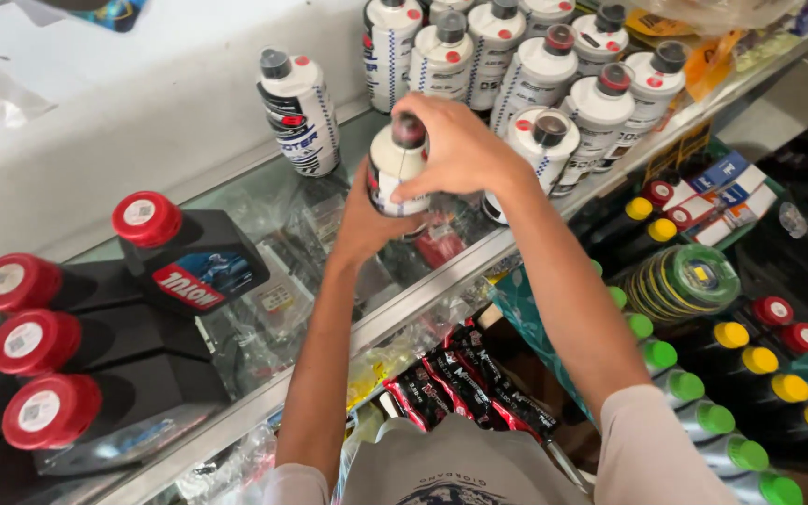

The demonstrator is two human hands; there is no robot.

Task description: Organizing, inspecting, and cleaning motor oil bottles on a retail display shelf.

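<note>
- We see both hands on one white bottle (396,168), held upright just above the glass counter top (264,201).
- Right hand (460,145): fingers wrapped over the bottle's shoulder and dark-capped neck from above, clenched on it.
- Left hand (367,220): cups the bottle's lower body from behind and below, grasping it too; its fingertips are hidden by the bottle.
- Whether the bottle's base touches the glass, we cannot tell; the left palm covers that spot.
- Bottle position: at the near edge of the cluster of white bottles (516,65), just beside the closest one (542,150), and apart from a lone white bottle (299,112) standing to the left.
- Elsewhere on the counter: black oil jugs with red caps (184,257) far left, well apart from the hands.
- Below the counter edge: bottles with green caps (703,416) and with yellow caps (769,374), and a coil of green hose (680,281).
- Our judgement of the step: the bottle is being placed among, or lifted from, the cluster; one frame does not settle which.
- Our judgement of the next move: it calls for keeping the bottle upright and clear of the neighbour on its right, which stands close enough to be knocked.
</note>
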